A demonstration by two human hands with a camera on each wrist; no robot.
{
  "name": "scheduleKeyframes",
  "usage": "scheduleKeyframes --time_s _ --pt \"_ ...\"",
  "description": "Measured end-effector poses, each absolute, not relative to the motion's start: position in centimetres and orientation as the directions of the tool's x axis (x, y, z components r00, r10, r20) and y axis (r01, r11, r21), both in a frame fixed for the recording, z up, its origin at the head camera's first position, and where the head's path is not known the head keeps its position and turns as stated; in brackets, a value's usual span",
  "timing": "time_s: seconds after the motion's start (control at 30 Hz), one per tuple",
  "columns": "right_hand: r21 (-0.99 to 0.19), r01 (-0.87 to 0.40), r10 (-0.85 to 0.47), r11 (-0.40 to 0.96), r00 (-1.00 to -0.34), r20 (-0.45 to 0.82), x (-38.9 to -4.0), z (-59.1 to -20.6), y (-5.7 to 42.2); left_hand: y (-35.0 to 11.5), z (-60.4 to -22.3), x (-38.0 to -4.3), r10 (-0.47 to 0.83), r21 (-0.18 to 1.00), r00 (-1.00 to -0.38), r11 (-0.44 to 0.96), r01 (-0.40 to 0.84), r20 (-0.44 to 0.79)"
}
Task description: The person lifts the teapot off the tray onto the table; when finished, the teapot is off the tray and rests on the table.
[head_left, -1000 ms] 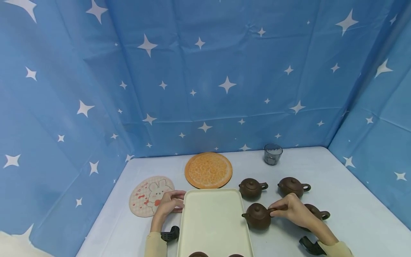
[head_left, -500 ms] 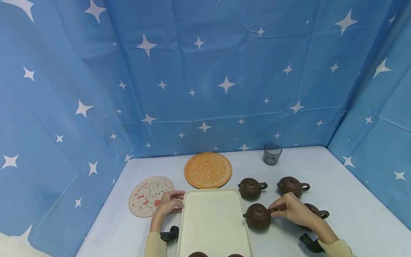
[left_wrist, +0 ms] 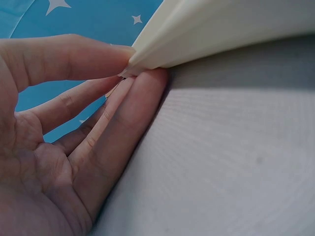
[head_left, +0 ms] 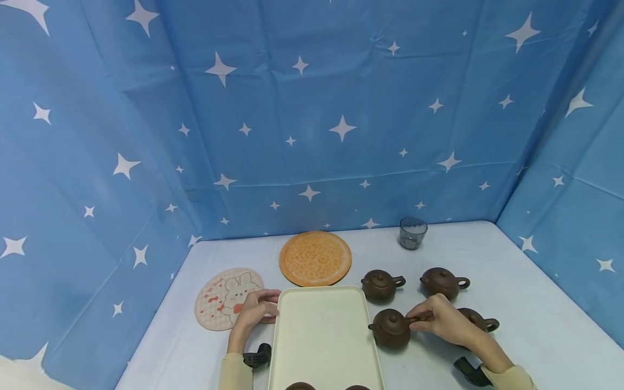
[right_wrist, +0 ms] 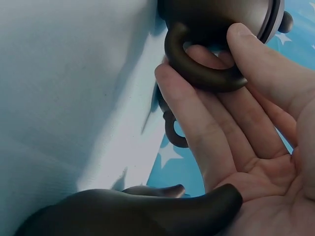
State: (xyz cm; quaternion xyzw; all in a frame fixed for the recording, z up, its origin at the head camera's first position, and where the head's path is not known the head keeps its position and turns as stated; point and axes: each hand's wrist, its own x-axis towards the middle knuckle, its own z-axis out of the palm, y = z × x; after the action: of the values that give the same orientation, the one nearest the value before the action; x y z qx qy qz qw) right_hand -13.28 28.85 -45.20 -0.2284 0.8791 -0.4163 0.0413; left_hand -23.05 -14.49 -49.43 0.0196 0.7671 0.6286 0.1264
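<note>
A cream rectangular tray (head_left: 322,330) lies at the front middle of the table. At its left rim is my left hand (head_left: 258,310); in the left wrist view the thumb and fingers (left_wrist: 142,98) pinch the tray's edge. My right hand (head_left: 441,319) holds a dark brown teapot (head_left: 391,330) by its handle (right_wrist: 206,73), fingers behind the loop and thumb at its upper end. The teapot is upright at the tray's right rim, its spout over the rim. I cannot tell whether its base touches the table. Two brown rounded tops (head_left: 300,386) show at the tray's cut-off near end.
Other brown teapots stand right of the tray: one behind (head_left: 380,285), one at the back right (head_left: 442,283), one partly hidden by the right hand (head_left: 475,319). A glass cup (head_left: 412,234), an orange round mat (head_left: 316,259) and a rabbit mat (head_left: 221,300) lie beyond.
The held teapot shifts only very slightly beside the tray's right rim. Both hands keep their grips, and the view drifts a little.
</note>
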Motion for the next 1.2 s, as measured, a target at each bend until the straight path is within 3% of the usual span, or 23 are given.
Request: scheduleKeyframes --time_s 0.33,0.7,1.03,1.2 --pt "-0.733 -0.343 -0.409 0.588 -0.907 0.097 -13.0 -44.8 28.6 -14.1 -46.3 -21.3 0.234 0.974 -0.958 0.190 -0.120 -0.164" --pt "-0.680 -0.351 -0.320 0.643 -0.930 0.178 -12.2 -42.7 27.8 -14.5 -49.6 -23.2 0.201 0.973 -0.966 0.194 -0.124 -0.163" --pt "-0.754 -0.363 -0.342 0.548 -0.919 0.194 -10.9 -42.1 26.2 -14.3 -47.0 -21.8 0.226 0.977 -0.963 0.182 -0.107 -0.147" --pt "-0.727 -0.371 -0.339 0.578 -0.919 0.200 -10.2 -41.8 25.3 -14.5 -48.8 -22.7 0.214 0.975 -0.965 0.192 -0.109 -0.150"
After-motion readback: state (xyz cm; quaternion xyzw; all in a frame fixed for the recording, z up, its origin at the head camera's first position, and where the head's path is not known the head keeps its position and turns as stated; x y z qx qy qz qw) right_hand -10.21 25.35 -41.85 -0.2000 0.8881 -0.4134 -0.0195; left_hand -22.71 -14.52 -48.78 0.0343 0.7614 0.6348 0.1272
